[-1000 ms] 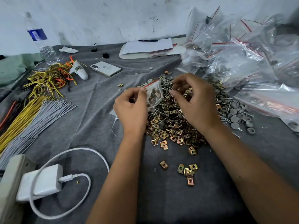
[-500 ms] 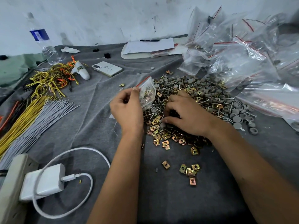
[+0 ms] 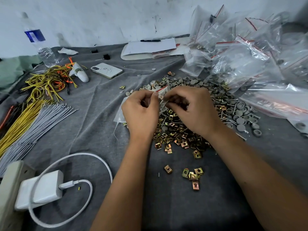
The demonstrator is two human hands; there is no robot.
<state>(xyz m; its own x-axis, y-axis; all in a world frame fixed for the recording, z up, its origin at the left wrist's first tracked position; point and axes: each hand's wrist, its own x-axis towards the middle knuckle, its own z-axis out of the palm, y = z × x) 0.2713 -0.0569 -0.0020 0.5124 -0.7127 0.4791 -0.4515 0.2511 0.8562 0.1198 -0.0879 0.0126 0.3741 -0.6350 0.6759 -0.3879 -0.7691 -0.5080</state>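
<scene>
A small clear zip bag (image 3: 162,94) with a red strip is held between both hands above a pile of brass clip nuts (image 3: 176,132). My left hand (image 3: 141,112) pinches the bag's left edge. My right hand (image 3: 191,107) has its fingers curled at the bag's mouth; what they hold is hidden. Grey caps and screws (image 3: 233,105) lie mixed behind and to the right of the pile. Several loose clip nuts (image 3: 192,175) sit apart, nearer to me.
Filled clear zip bags (image 3: 250,60) are heaped at the back right. A phone (image 3: 106,70), notepad with pen (image 3: 150,47) and water bottle (image 3: 40,45) lie at the back. Yellow and grey wire bundles (image 3: 31,117) fill the left. A white charger with cable (image 3: 45,189) sits at the front left.
My right hand has lifted off the pile of clip nuts and come back up to the bag's mouth. My left hand keeps holding the bag in about the same place.
</scene>
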